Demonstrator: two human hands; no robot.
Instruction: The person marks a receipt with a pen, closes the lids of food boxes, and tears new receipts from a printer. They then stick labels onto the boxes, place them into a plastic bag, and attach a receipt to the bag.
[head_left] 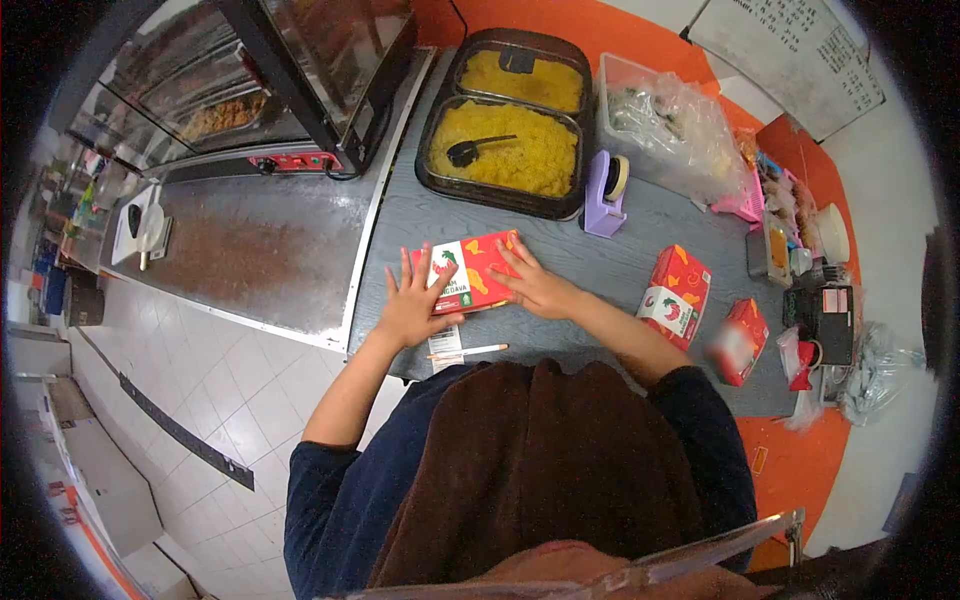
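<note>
Both hands lie flat with fingers spread, left hand (412, 303) and right hand (533, 286) pressing a red box (473, 268) onto the table (620, 262). Beyond them sit rice trays (507, 150); a pen (468, 351) lies just under the left hand.

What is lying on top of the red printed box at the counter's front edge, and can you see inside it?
Both hands rest on the red box: left hand on its left end, right hand on its right side. The box is closed, so its contents are hidden. It lies on the grey counter.
</note>
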